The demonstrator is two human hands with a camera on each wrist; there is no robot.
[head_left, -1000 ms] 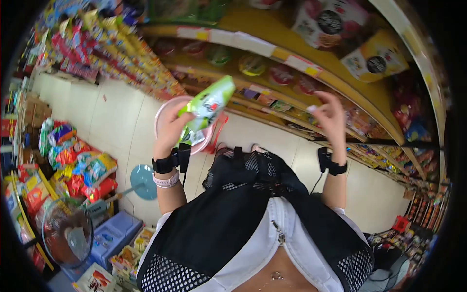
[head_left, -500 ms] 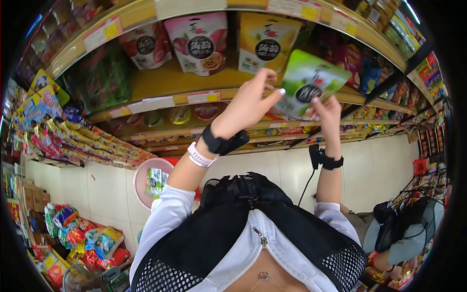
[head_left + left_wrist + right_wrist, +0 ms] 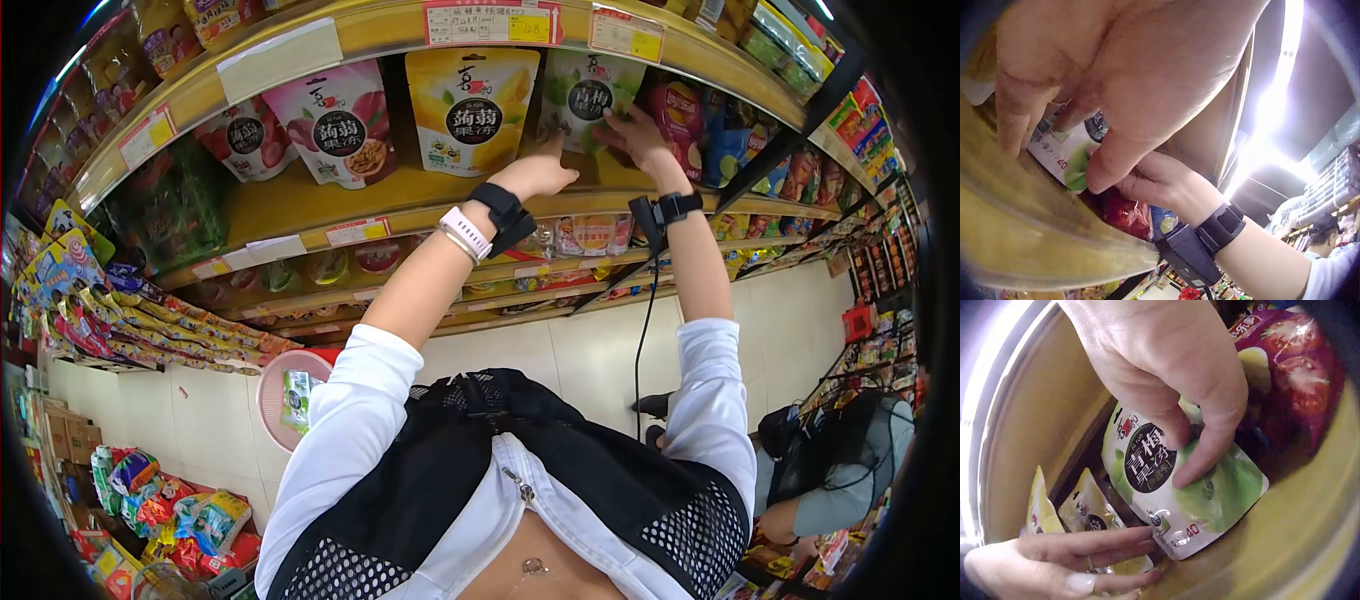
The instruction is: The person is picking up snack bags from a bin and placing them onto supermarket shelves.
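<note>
A green pouch of fruit jelly (image 3: 592, 92) stands upright on the shelf, right of a yellow jelly pouch (image 3: 470, 112). My right hand (image 3: 643, 140) reaches in from the right, its thumb and a finger touching the green pouch's printed front in the right wrist view. From the left comes my left hand (image 3: 540, 173), fingers extended; the right wrist view has its fingertips (image 3: 1141, 536) by the green pouch's lower corner, in front of smaller yellow-and-white pouches (image 3: 1088, 506). In the left wrist view, my left hand (image 3: 1116, 75) covers much of the green pouch.
Pink jelly pouches (image 3: 335, 130) stand left, purple bags (image 3: 680, 120) right. The shelf's front edge (image 3: 400, 210) carries price labels. On the floor sits a pink basket (image 3: 268, 400) with a green pack (image 3: 297, 395) inside. Another person (image 3: 835, 460) is at the lower right.
A green pouch went from my left hand to my right, then onto the shelf beside the yellow one. Both hands moved up to the shelf, and the head view turned toward it.
</note>
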